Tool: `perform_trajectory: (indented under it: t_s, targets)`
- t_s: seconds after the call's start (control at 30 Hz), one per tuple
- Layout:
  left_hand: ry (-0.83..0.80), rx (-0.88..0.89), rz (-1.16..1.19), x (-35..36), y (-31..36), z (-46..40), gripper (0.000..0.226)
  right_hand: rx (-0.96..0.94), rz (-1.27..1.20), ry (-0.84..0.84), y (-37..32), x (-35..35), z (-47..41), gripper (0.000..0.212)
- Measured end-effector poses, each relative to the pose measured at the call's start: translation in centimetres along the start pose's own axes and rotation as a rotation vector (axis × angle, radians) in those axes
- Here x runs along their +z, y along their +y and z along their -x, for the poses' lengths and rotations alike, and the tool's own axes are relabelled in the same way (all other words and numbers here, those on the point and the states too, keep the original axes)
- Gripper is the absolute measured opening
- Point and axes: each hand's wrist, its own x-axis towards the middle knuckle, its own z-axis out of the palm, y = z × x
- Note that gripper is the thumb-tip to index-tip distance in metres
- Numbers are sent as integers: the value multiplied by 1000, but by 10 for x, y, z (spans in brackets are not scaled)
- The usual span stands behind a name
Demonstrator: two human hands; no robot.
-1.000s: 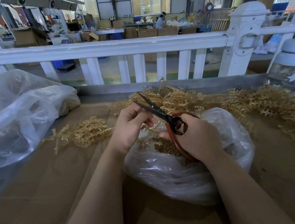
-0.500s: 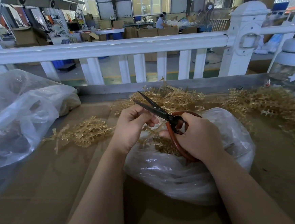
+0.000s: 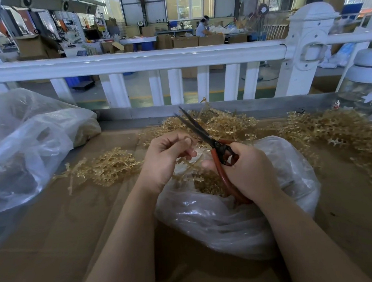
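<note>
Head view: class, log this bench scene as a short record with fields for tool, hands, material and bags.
tool: scissors, red handles, blades slightly apart
right hand: grips the scissors' handles
left hand: pinches a golden plastic sprig beside the blades
under hands: clear plastic bag holding golden pieces
material: golden pile left of the hands, on the table
far left: large clear bag

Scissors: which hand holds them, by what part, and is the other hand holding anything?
The right hand grips the scissors by their red handles. The left hand pinches a thin tan sprig.
</note>
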Motion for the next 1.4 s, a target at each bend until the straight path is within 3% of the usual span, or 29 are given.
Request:
perform_trajectory:
  t_s: [0.1, 0.23, 0.4, 0.43, 0.6, 0.73, 0.9, 1.13, 1.27, 1.4]
  targets:
    - [-14, -28, 0, 2, 0, 0, 16, 128, -190, -47, 1, -1, -3, 58]
    - [-21, -29, -38, 4, -2, 0, 15, 139, -402, -155, -1, 0, -7, 21]
    - [-25, -66, 2, 7, 1, 2, 15, 228, -487, -171, -5, 2, -8, 10]
    - [-30, -92, 36, 7, 1, 2, 22, 254, -535, -161, -6, 1, -8, 9]
    - [-119, -252, 237, -1, 2, 2, 110, 352, -875, -90, 0, -4, -10, 23]
    - [-223, -331, 233, 0, 0, 3, 119, 354, -1044, -52, 7, -6, -10, 32]
    - [-214, -392, 118, 11, 3, 4, 97, 308, -1001, -49, 6, -4, -8, 34]
    - [-151, -382, 111, 19, 4, 4, 4, 310, -1044, -51, -4, -4, -8, 24]
    - [-150, -379, 122, 17, 5, 3, 30, 328, -1043, -48, -6, -5, -8, 25]
    - [-216, -393, 98, 16, 3, 3, 15, 314, -914, -58, -7, -6, -7, 30]
